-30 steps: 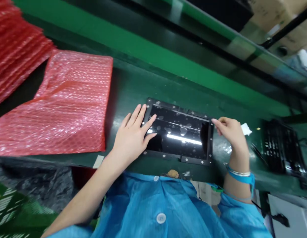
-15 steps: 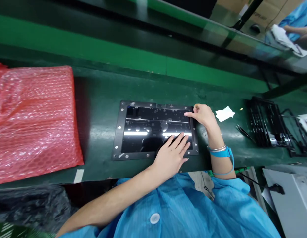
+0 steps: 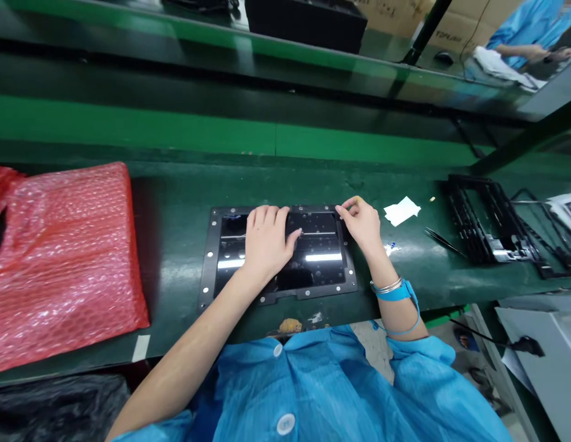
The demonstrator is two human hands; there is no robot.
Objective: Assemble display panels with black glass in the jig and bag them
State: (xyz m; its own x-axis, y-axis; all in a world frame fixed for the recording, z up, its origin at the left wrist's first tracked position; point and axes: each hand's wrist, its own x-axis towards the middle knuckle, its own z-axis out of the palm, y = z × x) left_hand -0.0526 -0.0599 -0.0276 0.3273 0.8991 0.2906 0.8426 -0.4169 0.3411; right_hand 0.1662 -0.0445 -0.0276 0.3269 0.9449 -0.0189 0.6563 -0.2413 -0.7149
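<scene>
A flat display panel with a glossy black screen (image 3: pixel 313 270) lies on the green bench, its dark frame (image 3: pixel 207 270) dotted with several small silvery round spots. My left hand (image 3: pixel 267 239) rests palm down over the screen's upper middle, fingers stretched out, thumb apart. At the panel's top right corner is my right hand (image 3: pixel 361 224), with thumb and curled fingers drawn together in a pinch. Whatever is between those fingertips is too small to make out. Pale spots and light reflections show on the screen. A blue wrist strap (image 3: pixel 396 292) and silvery bangles circle my right wrist.
Red bubble wrap (image 3: pixel 73 252) covers a large item at left. To the right lie white paper (image 3: pixel 402 211), tweezers (image 3: pixel 444 240) and black frame parts (image 3: pixel 485 221). A black box (image 3: pixel 308 24) stands across the bench; a person in blue (image 3: pixel 520 37) sits far right.
My left hand has moved up and left across the screen, from its lower right part to its upper middle. My right hand stays by the top right corner, fingers now more curled. The camera view has shifted.
</scene>
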